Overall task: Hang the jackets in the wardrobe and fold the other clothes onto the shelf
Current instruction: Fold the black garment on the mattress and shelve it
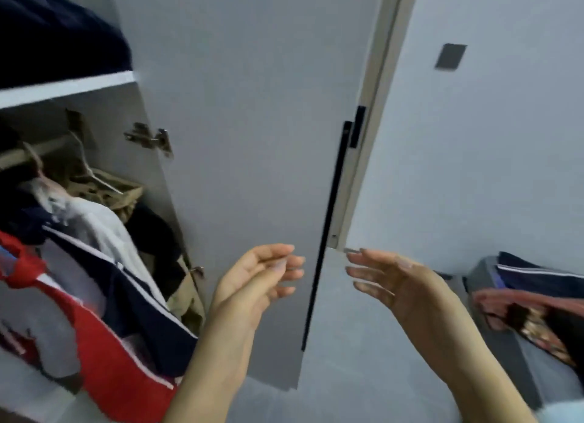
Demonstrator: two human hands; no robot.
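Observation:
The wardrobe stands open at the left, its grey door [252, 138] swung out in front of me. Several jackets hang from the rail [34, 150] inside, among them a red, white and navy jacket [104, 337], a grey one [104, 229] and a tan one [126, 198]. A dark folded garment [57, 40] lies on the white shelf [66, 87] above the rail. My left hand [259, 277] and my right hand [388, 277] hover empty in front of the door, palms facing each other, fingers relaxed. More clothes [537, 302] lie heaped at the right edge.
A long black handle [328, 220] runs down the door's edge. A metal hinge [151, 139] sits on the inner side of the door. Behind it are a pale door frame [369, 112], a grey wall with a dark switch plate [450, 56], and a grey floor [347, 391].

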